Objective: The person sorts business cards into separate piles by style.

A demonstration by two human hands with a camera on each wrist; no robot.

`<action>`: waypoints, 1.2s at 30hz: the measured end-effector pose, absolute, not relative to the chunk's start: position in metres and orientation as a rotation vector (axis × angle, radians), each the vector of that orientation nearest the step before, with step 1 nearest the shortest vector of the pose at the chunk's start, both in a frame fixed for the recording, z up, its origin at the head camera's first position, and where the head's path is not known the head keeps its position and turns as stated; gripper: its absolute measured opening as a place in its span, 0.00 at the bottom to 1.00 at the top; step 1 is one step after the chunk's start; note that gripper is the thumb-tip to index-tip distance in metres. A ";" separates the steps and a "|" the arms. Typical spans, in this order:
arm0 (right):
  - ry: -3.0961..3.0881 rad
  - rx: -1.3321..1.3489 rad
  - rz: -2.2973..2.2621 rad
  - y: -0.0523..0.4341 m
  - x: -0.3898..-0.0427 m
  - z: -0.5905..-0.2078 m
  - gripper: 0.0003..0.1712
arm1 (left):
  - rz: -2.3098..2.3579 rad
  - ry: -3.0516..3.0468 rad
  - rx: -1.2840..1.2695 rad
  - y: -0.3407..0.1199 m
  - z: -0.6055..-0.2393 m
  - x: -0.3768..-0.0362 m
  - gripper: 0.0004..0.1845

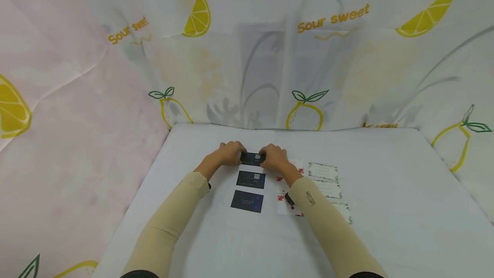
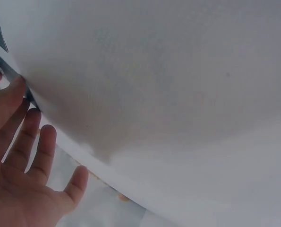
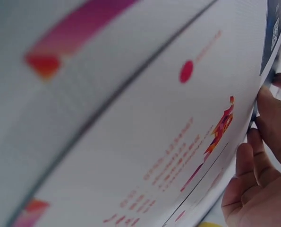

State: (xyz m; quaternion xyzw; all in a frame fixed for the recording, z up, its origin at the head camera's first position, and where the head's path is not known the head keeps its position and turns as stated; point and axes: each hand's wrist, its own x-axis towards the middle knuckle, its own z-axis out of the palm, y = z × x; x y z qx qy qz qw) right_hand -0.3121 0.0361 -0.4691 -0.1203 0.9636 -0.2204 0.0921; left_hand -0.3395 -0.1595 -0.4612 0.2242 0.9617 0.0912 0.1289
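Note:
At the far end of a column of dark cards, both hands pinch a dark business card [image 1: 251, 159] with a small QR code. My left hand [image 1: 230, 153] holds its left end and my right hand [image 1: 275, 158] its right end. In the left wrist view, thumb and forefinger of the left hand [image 2: 22, 165] meet at the card's dark edge, other fingers spread. The right wrist view shows the right hand [image 3: 263, 165] pinching likewise. Nearer me lie a second dark card [image 1: 251, 179] with a QR code and a third dark card [image 1: 247, 201].
Right of the dark cards, white cards with red patterns [image 1: 285, 209] lie partly under the right forearm. Farther right is a column of white cards with leafy borders [image 1: 323, 170]. All lie on a white table [image 1: 386, 175] against a lemon-print curtain [image 1: 262, 63].

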 end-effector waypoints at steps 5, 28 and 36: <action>2.864 -0.364 -0.652 0.036 -0.314 -0.472 0.26 | 0.314 2.800 0.637 -0.163 -0.464 -0.338 0.22; 2.868 -0.458 -0.625 0.041 -0.315 -0.473 0.28 | 0.425 2.739 0.792 -0.171 -0.464 -0.341 0.22; 2.863 -0.441 -0.619 0.041 -0.314 -0.473 0.27 | 0.456 2.731 0.744 -0.170 -0.465 -0.337 0.21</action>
